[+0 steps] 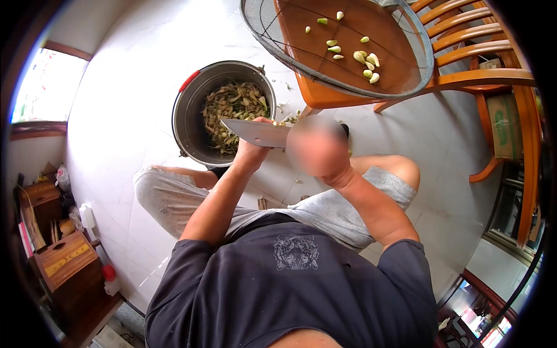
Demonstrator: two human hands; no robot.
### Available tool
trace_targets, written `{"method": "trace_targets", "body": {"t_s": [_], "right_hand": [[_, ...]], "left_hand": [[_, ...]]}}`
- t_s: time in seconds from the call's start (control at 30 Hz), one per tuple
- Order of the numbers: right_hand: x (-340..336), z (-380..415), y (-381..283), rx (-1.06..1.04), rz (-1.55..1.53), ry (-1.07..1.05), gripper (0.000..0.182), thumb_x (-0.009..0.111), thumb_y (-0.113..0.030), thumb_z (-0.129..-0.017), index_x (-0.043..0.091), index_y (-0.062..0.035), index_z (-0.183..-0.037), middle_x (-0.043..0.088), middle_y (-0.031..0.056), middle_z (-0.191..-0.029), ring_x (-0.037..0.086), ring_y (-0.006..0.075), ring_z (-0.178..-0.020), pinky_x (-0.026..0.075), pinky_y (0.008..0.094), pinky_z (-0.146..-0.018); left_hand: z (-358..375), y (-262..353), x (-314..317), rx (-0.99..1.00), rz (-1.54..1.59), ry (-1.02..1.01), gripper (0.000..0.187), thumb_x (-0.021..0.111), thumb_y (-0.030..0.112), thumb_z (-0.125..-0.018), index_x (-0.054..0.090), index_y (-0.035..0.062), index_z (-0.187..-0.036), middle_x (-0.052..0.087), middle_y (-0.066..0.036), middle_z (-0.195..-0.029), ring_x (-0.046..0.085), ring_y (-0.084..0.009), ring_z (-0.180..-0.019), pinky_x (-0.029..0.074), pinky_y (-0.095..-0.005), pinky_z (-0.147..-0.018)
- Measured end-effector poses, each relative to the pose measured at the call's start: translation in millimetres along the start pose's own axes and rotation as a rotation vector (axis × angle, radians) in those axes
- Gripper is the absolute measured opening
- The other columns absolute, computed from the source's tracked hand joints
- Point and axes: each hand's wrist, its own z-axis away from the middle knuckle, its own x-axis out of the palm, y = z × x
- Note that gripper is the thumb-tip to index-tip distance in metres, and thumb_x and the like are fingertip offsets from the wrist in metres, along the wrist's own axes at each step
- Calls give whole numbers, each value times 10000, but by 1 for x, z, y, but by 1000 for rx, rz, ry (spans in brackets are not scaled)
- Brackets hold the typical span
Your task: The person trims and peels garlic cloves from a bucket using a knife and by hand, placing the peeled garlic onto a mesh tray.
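Note:
My right hand (pixel 318 148), smeared by a blur, is closed around the handle end of a broad-bladed kitchen knife (pixel 264 133). The blade points left, across in front of my left hand (pixel 250 153). Those left fingers are curled behind the blade, with only some fingertips showing above it; what they hold is hidden. Pale scraps show at the blade's upper edge. Just beyond my left hand stands a metal bucket (pixel 181 119) with a red grip, holding a heap of small whitish bulbs (pixel 232 107) with dry stems and greenish bits.
A round mesh sieve (pixel 426 58) rests on a wooden chair (pixel 464 78) at upper right, with several trimmed bulbs (pixel 371 61) in it. Trimmings lie on the pale tiled floor (pixel 127 87) beside the bucket. A wooden cabinet (pixel 64 261) is at left.

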Motion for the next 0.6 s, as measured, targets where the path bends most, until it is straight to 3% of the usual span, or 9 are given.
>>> {"method": "trace_targets", "body": {"t_s": [0.27, 0.6], "right_hand": [[-4, -1, -5, 75, 57, -95, 153, 591, -138, -755, 606, -93, -901, 584, 87, -850, 568, 286, -770, 466, 399, -676], [-1, -2, -8, 82, 67, -94, 118, 579, -140, -754, 589, -96, -863, 579, 88, -803, 560, 295, -729, 463, 386, -639]], "left_hand": [[1, 5, -1, -48, 56, -36, 126, 573, 14, -819, 517, 33, -930, 536, -4, -656, 484, -73, -544, 373, -213, -483], [0, 0, -5, -52, 90, -57, 136, 637, 14, -777, 561, 13, -890, 566, -18, -663, 513, -81, -563, 389, -216, -494]]}}
